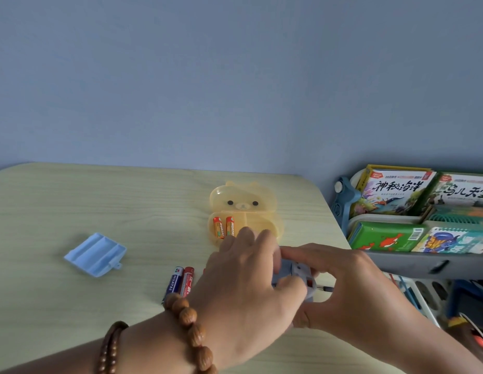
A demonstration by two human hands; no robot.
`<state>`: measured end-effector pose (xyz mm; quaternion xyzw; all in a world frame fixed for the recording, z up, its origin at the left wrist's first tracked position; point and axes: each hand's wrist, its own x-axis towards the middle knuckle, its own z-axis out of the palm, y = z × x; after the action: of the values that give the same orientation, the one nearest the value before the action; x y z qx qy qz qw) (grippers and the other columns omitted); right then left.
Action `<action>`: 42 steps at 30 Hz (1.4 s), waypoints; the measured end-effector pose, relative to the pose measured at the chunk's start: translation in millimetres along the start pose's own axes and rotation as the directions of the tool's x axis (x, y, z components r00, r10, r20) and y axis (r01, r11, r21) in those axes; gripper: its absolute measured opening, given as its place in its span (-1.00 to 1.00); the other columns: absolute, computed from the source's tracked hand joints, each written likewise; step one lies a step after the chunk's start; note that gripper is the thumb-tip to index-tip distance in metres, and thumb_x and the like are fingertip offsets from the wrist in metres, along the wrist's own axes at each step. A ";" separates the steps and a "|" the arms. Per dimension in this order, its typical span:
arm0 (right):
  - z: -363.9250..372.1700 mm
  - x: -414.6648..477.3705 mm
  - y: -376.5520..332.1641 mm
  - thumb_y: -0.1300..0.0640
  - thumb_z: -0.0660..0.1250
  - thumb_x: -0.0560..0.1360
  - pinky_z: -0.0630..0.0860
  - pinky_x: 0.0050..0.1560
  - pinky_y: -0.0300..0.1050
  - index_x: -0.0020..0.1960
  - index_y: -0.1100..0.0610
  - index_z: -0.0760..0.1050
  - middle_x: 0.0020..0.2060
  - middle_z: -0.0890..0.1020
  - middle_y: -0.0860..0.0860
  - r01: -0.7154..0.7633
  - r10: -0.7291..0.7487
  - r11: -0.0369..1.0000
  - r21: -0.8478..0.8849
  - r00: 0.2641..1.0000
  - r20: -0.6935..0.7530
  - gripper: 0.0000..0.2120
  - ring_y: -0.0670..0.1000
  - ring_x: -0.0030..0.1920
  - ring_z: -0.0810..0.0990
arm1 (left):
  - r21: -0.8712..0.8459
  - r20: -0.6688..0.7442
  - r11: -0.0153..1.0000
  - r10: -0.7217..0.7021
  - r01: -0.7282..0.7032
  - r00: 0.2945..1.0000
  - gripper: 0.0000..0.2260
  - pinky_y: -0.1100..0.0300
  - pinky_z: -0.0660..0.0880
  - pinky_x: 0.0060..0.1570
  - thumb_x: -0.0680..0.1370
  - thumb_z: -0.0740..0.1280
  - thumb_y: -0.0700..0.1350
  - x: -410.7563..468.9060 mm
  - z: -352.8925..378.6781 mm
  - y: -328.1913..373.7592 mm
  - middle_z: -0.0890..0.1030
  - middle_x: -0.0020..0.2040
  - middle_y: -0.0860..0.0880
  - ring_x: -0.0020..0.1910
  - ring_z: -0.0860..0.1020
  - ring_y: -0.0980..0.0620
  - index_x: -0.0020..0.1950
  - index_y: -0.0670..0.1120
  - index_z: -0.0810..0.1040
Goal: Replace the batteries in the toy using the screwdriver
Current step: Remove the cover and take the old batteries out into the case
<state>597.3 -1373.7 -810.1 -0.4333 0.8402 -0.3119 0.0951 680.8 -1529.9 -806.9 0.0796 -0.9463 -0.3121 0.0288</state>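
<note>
Near the front right edge of the desk [73, 190], both hands were closed around the small grey-blue toy [297, 276]. The left hand [243, 287] covered most of it from above with curled fingers, and the right hand [351, 290] pinched it from the side, thumb below and forefinger on top. I think it was held so firmly to keep it steady while the battery bay was worked on, though the bay itself was hidden. A thin metal tip of the screwdriver [323, 287] showed just beside the toy, between the right fingers; its handle I could not see.

The battery cover [96, 253], light blue plastic with three rounded channels and a small tab, lay apart toward the left of the desk, probably put away from the work. Two batteries [178, 282], one blue and one red, lay side by side just left of the left hand. Behind the hands, toward the back edge, a translucent orange bear-shaped box [243, 203] stood open with two orange batteries [223, 227] in one compartment, probably the fresh ones. A bracelet [190, 323] of smooth brown beads circled the left wrist.
</note>
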 end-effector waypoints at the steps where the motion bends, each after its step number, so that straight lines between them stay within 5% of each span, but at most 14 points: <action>1: -0.3 0.3 0.0 -0.24 0.62 0.15 0.53 -0.05 -0.22 0.16 -0.46 0.51 -0.01 0.68 -0.22 0.005 -0.005 1.000 -0.003 1.000 0.000 -0.38 -0.08 -0.01 0.60 | 0.007 -0.029 1.000 0.015 -0.015 0.999 -0.78 0.08 0.38 0.20 0.36 0.07 0.19 -1.6 1.5 -2.2 0.35 0.02 0.18 0.14 0.34 0.08 -0.16 0.08 0.29; 6: -1.4 0.2 4.7 -0.25 0.62 0.17 0.48 -0.07 -0.37 0.18 -0.40 0.55 -0.03 0.66 -0.24 -0.024 0.025 1.000 -0.009 0.999 0.021 -0.40 -0.06 -0.02 0.58 | 0.034 0.006 0.994 0.106 -0.106 0.994 -0.82 0.18 0.36 0.28 0.49 0.30 0.13 -6.4 -3.4 -9.9 0.30 0.22 0.28 0.32 0.27 0.19 -0.01 0.10 0.39; 13: 1.2 0.7 7.8 -0.36 0.62 0.07 0.46 -0.02 -0.40 0.28 -0.40 0.50 0.04 0.65 -0.31 -0.072 0.073 0.997 -0.024 0.997 0.030 -0.21 -0.15 0.02 0.58 | 0.017 0.011 0.994 0.112 -0.112 0.994 -0.83 0.41 0.15 0.27 0.56 0.32 0.15 -5.6 -8.6 -13.5 0.21 0.36 0.34 0.41 0.18 0.32 0.05 0.11 0.45; 21: 0.1 0.1 6.3 -0.28 0.65 0.08 0.46 -0.06 -0.44 0.28 -0.34 0.53 0.02 0.65 -0.36 -0.059 0.060 0.998 -0.032 0.998 0.020 -0.23 -0.15 0.01 0.59 | 0.022 0.066 0.990 0.139 -0.140 0.988 -0.81 0.32 0.22 0.39 0.53 0.36 0.15 -1.5 -7.6 -17.3 0.23 0.35 0.28 0.42 0.19 0.26 0.00 0.07 0.50; 25: -0.2 0.4 5.0 -0.32 0.62 0.08 0.45 -0.03 -0.46 0.27 -0.39 0.50 0.04 0.64 -0.39 -0.076 0.077 0.997 -0.020 0.997 0.027 -0.23 -0.20 0.04 0.58 | -0.066 -0.016 0.985 0.160 -0.161 0.987 -0.83 0.29 0.14 0.46 0.60 0.25 0.14 0.7 -3.0 -20.5 0.21 0.40 0.25 0.47 0.13 0.31 -0.03 0.07 0.48; 28: -0.6 1.6 4.2 -0.37 0.59 0.06 0.43 -0.06 -0.48 0.25 -0.44 0.49 0.03 0.60 -0.44 -0.091 0.092 0.995 -0.049 0.996 0.022 -0.23 -0.21 0.03 0.56 | -0.145 -0.125 0.978 0.132 -0.150 0.983 -0.81 0.52 0.22 0.25 0.58 0.19 0.18 5.8 -9.0 -25.6 0.37 0.25 0.27 0.31 0.32 0.37 -0.04 0.10 0.47; 32: -0.8 2.9 4.9 -0.43 0.55 0.02 0.45 -0.11 -0.47 0.24 -0.46 0.47 0.05 0.52 -0.52 -0.115 0.116 0.991 -0.065 0.993 0.025 -0.21 -0.22 0.05 0.53 | -0.288 -0.358 0.956 -0.052 -0.057 0.932 -0.82 0.38 0.40 -0.24 0.52 0.29 0.14 24.7 -24.0 -44.1 0.61 -0.19 0.11 -0.26 0.53 0.24 -0.09 0.05 0.52; 37: -1.1 3.7 3.5 -0.41 0.56 0.01 0.50 -0.01 -0.43 0.21 -0.51 0.44 0.08 0.49 -0.54 -0.114 0.116 0.992 -0.059 0.993 0.037 -0.23 -0.25 0.10 0.51 | -0.422 -0.309 0.906 -0.121 -0.022 0.944 -0.91 0.19 0.55 -0.31 0.57 0.40 -0.09 38.3 -32.9 -62.8 0.68 -0.16 0.13 -0.47 0.54 0.16 -0.07 0.11 0.60; 42: -0.8 4.5 3.1 -0.34 0.61 0.05 0.46 -0.02 -0.48 0.20 -0.50 0.45 0.08 0.51 -0.51 -0.096 0.097 0.995 -0.042 0.995 0.028 -0.26 -0.21 0.07 0.52 | -0.561 -0.170 0.828 -0.122 0.006 0.978 -0.82 0.02 0.63 0.07 0.46 0.49 0.07 47.1 -40.9 -75.9 0.75 -0.23 -0.04 -0.26 0.71 0.06 0.02 0.08 0.72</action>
<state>592.1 -1375.6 -810.9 -0.3986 0.8648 -0.2833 0.1142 648.7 -1622.0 -818.9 0.1303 -0.8031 -0.5656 0.1343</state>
